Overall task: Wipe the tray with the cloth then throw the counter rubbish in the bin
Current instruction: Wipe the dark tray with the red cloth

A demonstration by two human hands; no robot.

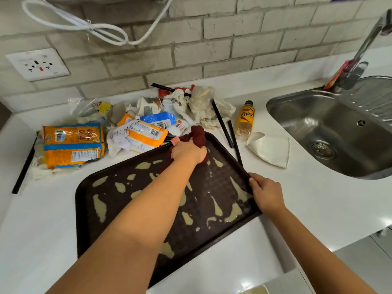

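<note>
Maroon cloth (196,135) sits bunched in our left hand (187,152) at the tray's (89,230) far corner, while our right hand (266,193) pinches the near rim. Wiping looks barely begun — pale smears cover the tray — and the rubbish (135,126) behind it lies untouched.

I read one legible brand: "Cobra" on the yellow bottle (245,119) lying far right of my tray (135,209). Print and barcodes on the orange-and-blue wrappers (72,143) at far left are too blurred to read.
</note>
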